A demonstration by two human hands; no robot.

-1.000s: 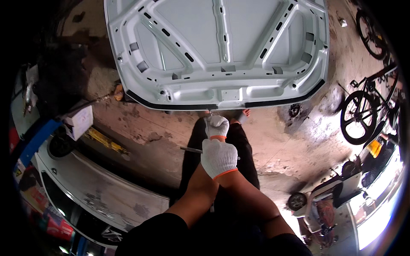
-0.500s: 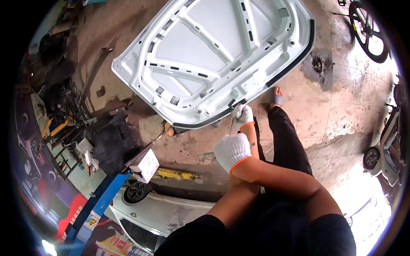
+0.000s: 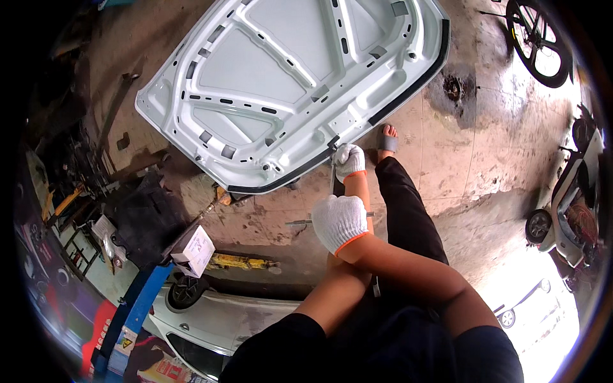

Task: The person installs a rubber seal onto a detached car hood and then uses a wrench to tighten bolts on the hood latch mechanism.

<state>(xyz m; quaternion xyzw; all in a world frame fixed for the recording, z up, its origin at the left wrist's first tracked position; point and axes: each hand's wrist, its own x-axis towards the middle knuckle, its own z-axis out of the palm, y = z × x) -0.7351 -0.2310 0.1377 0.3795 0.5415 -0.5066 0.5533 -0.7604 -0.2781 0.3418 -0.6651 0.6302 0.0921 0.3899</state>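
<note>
A white car hood [image 3: 268, 64], its ribbed underside facing up, fills the upper middle of the view, with a black strip along its near edge. My left hand [image 3: 349, 159], in a white knit glove, is closed around the far end of a T-handle wrench at that edge; the wrench's tip is hidden. Crossing over my left forearm, my gloved right hand [image 3: 340, 222] wraps the crossbar of the T-handle wrench [image 3: 298, 223]. The crossbar's ends stick out on both sides of the glove, and its shaft runs up between the two hands.
A white car [image 3: 236, 316] stands at the lower left beside a blue lift arm [image 3: 137, 306] with a white box [image 3: 194, 250] on it. Black parts [image 3: 143, 217] lie on the left. A scooter [image 3: 568, 198] and a spoked wheel [image 3: 539, 45] are at right.
The hood and surroundings have shifted left in view. My right hand and the wrench's crossbar have turned, and more of its left end shows. Both hands keep their grip.
</note>
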